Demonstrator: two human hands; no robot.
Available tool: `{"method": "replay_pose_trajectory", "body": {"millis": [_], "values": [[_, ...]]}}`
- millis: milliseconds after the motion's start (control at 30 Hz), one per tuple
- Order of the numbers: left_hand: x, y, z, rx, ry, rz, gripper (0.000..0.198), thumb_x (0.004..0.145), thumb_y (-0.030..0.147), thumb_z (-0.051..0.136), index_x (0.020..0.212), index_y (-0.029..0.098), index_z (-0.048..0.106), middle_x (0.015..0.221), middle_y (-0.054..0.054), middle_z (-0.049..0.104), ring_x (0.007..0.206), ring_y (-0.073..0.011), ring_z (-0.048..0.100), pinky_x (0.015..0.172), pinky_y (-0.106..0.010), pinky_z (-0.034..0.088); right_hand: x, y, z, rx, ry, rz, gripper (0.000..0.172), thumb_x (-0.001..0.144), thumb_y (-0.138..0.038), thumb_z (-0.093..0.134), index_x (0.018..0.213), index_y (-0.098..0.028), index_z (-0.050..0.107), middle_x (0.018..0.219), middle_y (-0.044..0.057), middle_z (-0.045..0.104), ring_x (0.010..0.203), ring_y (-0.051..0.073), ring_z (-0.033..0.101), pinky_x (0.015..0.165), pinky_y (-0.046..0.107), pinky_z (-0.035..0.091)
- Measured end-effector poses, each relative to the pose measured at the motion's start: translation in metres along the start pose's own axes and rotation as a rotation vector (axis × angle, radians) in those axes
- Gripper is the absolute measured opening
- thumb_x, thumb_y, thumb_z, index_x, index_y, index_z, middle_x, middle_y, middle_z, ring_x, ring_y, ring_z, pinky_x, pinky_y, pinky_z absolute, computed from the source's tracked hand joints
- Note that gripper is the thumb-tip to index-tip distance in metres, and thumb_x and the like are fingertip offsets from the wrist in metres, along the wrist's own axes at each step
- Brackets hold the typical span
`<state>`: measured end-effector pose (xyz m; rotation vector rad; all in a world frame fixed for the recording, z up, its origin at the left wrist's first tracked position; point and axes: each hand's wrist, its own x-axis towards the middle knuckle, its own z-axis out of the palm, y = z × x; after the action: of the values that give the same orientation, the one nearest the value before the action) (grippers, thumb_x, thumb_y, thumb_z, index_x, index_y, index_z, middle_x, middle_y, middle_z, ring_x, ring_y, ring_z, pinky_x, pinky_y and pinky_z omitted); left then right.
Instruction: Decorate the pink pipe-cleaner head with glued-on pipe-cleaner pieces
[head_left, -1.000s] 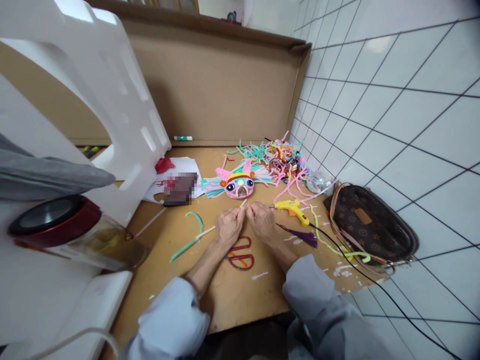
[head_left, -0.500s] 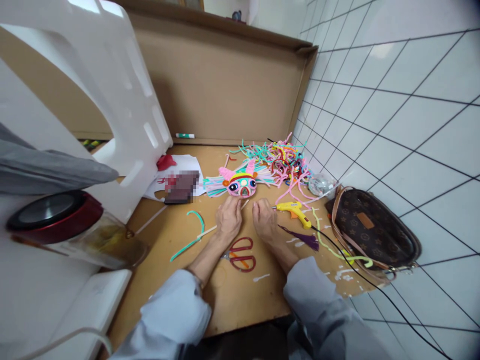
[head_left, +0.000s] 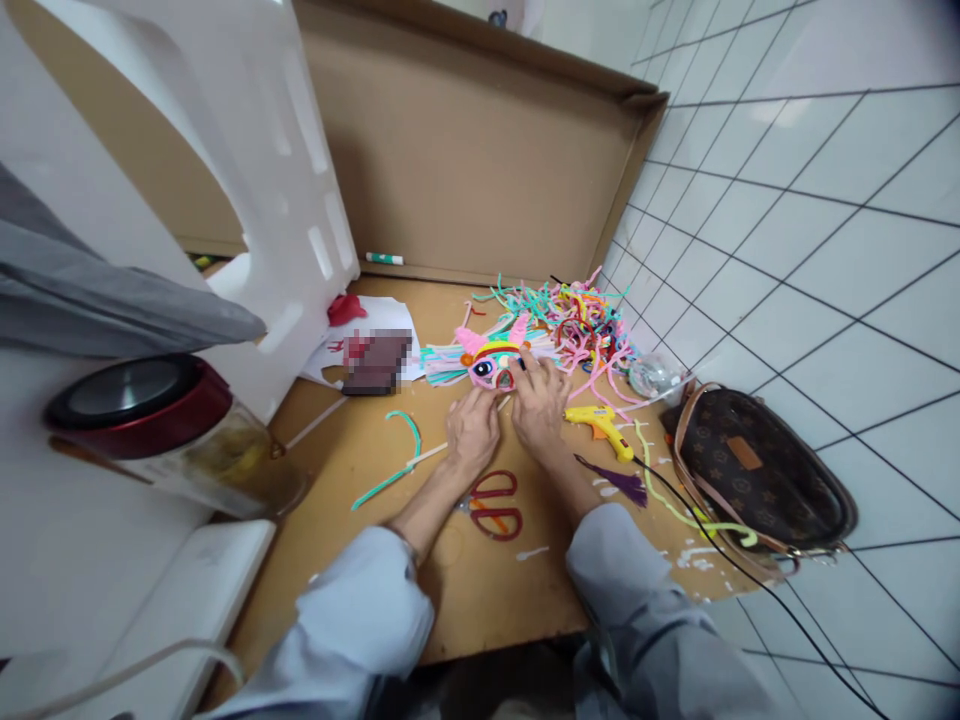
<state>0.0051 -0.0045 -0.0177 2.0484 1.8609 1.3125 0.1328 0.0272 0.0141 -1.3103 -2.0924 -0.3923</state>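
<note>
A colourful pipe-cleaner animal head point(head_left: 487, 379), with pink ears, big round eyes and a red-rimmed mouth, lies at the middle of the table. My left hand point(head_left: 474, 432) is closed at its lower edge, the fingertips against it. Over the head's right side my right hand point(head_left: 543, 402) bends its fingers, covering most of that eye. A thin pale stick point(head_left: 429, 455) passes beneath my left hand and shows again between the hands. Red-handled scissors point(head_left: 495, 506) lie nearer me, below both hands. The yellow glue gun point(head_left: 600, 416) rests just right of my right hand.
Behind the head lie bundled pipe cleaners point(head_left: 577, 315). A purple tassel point(head_left: 619, 482) and brown handbag point(head_left: 761, 470) are at right, with the glue gun's black cord point(head_left: 701, 530). A glass jar point(head_left: 247, 455) stands left; a cardboard panel point(head_left: 480, 150) rises behind.
My right hand has moved up and forward from beside the glue gun's tip onto the head's right side. My left hand stays at the lower edge. The camera view has shifted slightly.
</note>
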Motion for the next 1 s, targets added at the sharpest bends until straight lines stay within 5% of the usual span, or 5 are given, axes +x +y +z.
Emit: {"method": "replay_pose_trajectory", "body": {"millis": [333,1000], "values": [[0.003,0.002,-0.003,-0.016,0.013,-0.047,0.034,0.095,0.015,0.045,0.112,0.021,0.074,0.104,-0.011,0.075,0.097,-0.0228,0.069,0.083,-0.033,0.049,0.009,-0.001,0.005,-0.016,-0.123,-0.049,0.044,0.099,-0.017,0.043,0.138,-0.025,0.061,0.149,0.013,0.059,0.138,0.034,0.042,0.105,0.052,0.032],[0.004,0.002,-0.003,-0.046,-0.005,-0.062,0.034,0.095,0.014,0.047,0.113,0.021,0.075,0.105,-0.010,0.076,0.099,-0.0229,0.069,0.084,-0.033,0.048,0.016,0.001,0.007,-0.002,-0.146,-0.083,0.042,0.097,-0.013,0.044,0.133,-0.019,0.064,0.144,0.016,0.064,0.135,0.034,0.047,0.104,0.052,0.031]]}}
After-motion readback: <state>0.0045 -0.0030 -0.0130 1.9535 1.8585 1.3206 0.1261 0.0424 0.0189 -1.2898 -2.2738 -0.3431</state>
